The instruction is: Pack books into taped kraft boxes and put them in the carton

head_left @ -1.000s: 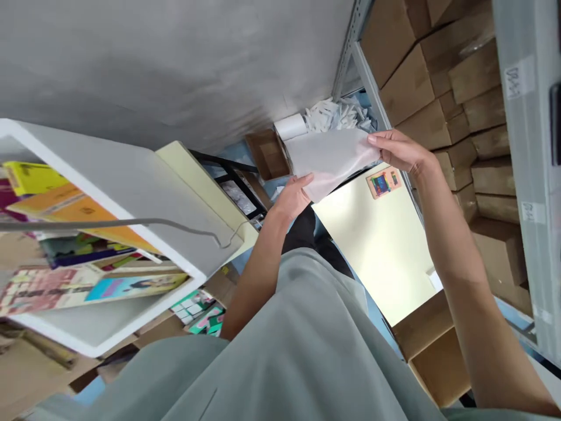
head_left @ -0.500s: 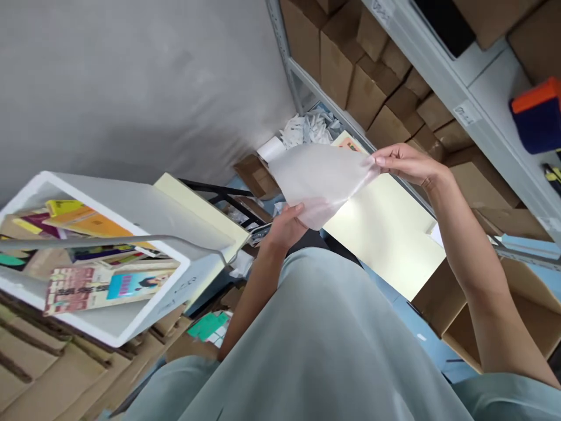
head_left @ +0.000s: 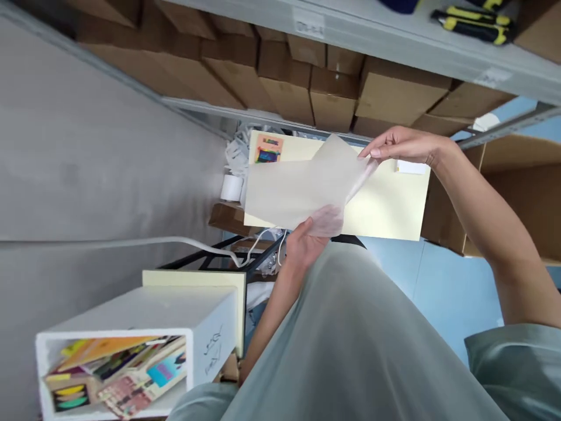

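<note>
A frosted, see-through plastic bag hangs between my two hands over a pale yellow tabletop. My left hand grips its lower edge, thumb on top, with the other fingers showing dimly through the film. At the bag's upper right corner, my right hand pinches the edge between thumb and fingertips. The bag is creased between the hands, and its left part spreads out flat. Behind it on the tabletop lies a small colourful printed card. A small white item rests below my right wrist.
Cardboard boxes line a metal shelf above the tabletop. A white foam box of packets and booklets stands at lower left. An open carton is at right. A white cable crosses the left side.
My view has rotated, so the tabletop and shelf now lie nearly level. The bag is more folded near my right hand. Both hands keep hold of it.
</note>
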Tool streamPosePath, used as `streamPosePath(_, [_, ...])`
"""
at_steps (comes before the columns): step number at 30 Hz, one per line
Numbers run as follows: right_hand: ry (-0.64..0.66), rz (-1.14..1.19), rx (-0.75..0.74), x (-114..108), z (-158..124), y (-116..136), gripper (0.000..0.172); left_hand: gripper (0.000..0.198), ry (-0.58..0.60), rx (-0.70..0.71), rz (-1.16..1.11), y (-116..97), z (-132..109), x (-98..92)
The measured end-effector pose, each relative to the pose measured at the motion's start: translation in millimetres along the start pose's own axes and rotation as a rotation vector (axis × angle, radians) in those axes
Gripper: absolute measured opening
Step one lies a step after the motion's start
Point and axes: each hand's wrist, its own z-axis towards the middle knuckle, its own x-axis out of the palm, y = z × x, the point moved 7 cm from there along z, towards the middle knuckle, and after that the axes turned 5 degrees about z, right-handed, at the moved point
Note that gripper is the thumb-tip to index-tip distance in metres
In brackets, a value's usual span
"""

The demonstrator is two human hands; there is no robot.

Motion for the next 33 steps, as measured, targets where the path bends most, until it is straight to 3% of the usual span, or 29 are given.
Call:
streamPosePath(4, [-0.05,0.026,0.003,-29,-35,-24,0.051,0.058,0.059,-0.091,0.015,20,2,31.0])
streamPosePath(8, [-0.181,0.081,-0.028,-59,-65,-42,0.048,0.065,0.107,-0.159,0.062,32,-6,55.7])
streamPosePath(13, [-0.243,0.099,-0.013,-87,-95,-63,0.049,0.065,0.135,-0.189,0.148,38,-6,70.1])
streamPosePath(18, [-0.427,0.113,0.03,-113,-114,-82,0.049,0.058,0.161,-0.228,0.171,53,7,77.9])
streamPosePath(21, [-0.458,0.072,0.111,-116,-117,-97,0.056,0.054,0.166,-0.261,0.17,65,17,80.1])
streamPosePath(25, [-0.414,-0.009,0.12,-118,-110,-114,0.052,0.043,0.131,-0.336,0.133,89,33,71.7])
streamPosePath(29, [-0.426,-0.106,0.102,-129,-100,-135,0.049,0.033,0.053,-0.416,0.181,129,58,54.4])
streamPosePath(33, [-0.439,-0.179,0.202,-142,-84,-169,0.046,0.036,-0.038,-0.461,0.241,177,91,44.1])
